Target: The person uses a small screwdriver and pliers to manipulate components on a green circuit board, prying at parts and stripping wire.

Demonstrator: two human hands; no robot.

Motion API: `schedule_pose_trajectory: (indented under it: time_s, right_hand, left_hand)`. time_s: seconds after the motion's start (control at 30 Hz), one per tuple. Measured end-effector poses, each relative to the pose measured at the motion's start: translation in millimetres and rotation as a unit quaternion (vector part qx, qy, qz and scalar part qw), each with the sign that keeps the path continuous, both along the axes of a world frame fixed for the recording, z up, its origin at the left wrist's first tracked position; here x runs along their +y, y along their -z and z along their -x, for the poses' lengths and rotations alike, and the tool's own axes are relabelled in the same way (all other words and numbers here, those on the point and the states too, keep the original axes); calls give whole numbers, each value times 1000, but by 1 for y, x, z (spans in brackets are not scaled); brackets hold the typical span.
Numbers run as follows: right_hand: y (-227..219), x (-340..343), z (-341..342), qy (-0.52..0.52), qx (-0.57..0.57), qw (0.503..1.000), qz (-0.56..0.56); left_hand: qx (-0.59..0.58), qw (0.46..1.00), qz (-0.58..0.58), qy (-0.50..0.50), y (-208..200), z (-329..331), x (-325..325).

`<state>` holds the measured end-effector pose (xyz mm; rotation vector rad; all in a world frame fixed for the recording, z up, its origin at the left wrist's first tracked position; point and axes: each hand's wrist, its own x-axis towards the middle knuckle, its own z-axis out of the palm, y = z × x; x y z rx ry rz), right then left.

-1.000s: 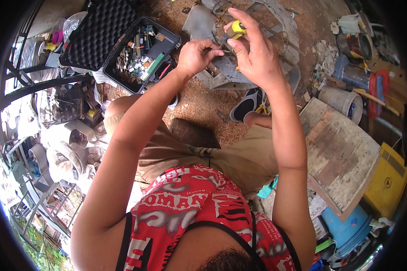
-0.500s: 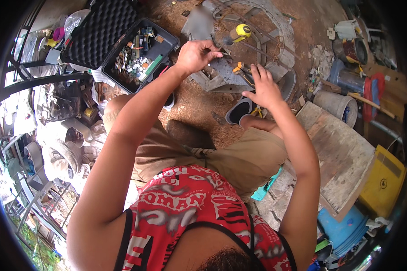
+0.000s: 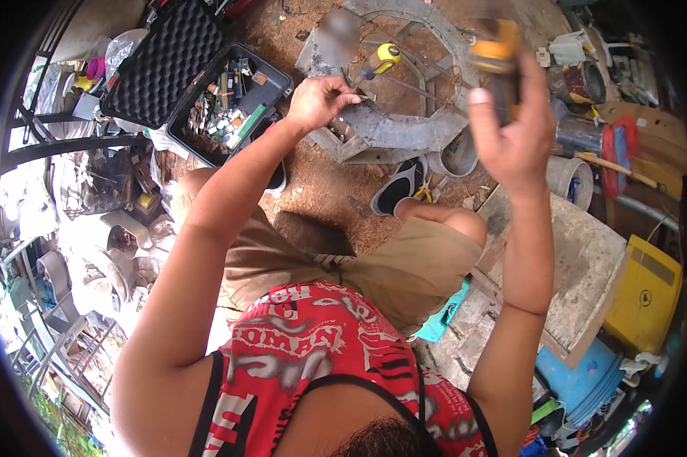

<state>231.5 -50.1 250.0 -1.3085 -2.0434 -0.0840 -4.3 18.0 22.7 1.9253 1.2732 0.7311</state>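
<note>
My left hand [image 3: 318, 104] pinches a small thin flat piece [image 3: 368, 97] over the near left part of a grey ring-shaped frame [image 3: 423, 133]. Raised to the right of the frame, my right hand [image 3: 515, 145] is closed round a yellow-and-black tool [image 3: 500, 57]. Motion blurs the tool, so its exact kind does not show. Beyond my left hand, a yellow-and-black rounded handle [image 3: 388, 56] lies across the frame's opening. An open black case [image 3: 281, 85] holds circuit boards and small electronic scraps [image 3: 225, 103], left of my left hand.
Foam lines the case's raised lid [image 3: 164, 65]. A wooden board [image 3: 568, 266] lies at my right, near a yellow panel [image 3: 647, 301] and a blue bucket [image 3: 579, 381]. Cans and a bucket crowd the far right. White scrap [image 3: 103, 259] is heaped on the left.
My right hand has picked up the yellow-and-black tool from the frame and moved it up and right. My left hand keeps its pinch, having shifted slightly left in view.
</note>
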Motion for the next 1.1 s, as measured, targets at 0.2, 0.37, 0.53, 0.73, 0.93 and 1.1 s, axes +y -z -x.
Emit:
schedule_pose_trajectory:
  time_s: [0.2, 0.37, 0.53, 0.73, 0.93, 1.1]
  right_hand:
    - [33, -5, 13, 18, -58, 984, 170]
    - [16, 0, 7, 3, -37, 994, 106]
    - [8, 1, 8, -37, 150, 988, 11]
    - [29, -3, 16, 13, 61, 996, 69]
    - [6, -3, 10, 12, 126, 991, 45]
    - [51, -22, 16, 26, -3, 995, 95]
  left_hand:
    - [-11, 1000, -2, 3, -1, -2, -1]
    - [-26, 999, -33, 4, 12, 2, 2]
    - [-13, 1000, -12, 5, 10, 1, -3]
    - [1, 1000, -22, 10, -3, 0, -4]
    - [-2, 999, -36, 5, 1, 3, -5]
    - [-14, 1000, -18, 3, 6, 2, -3]
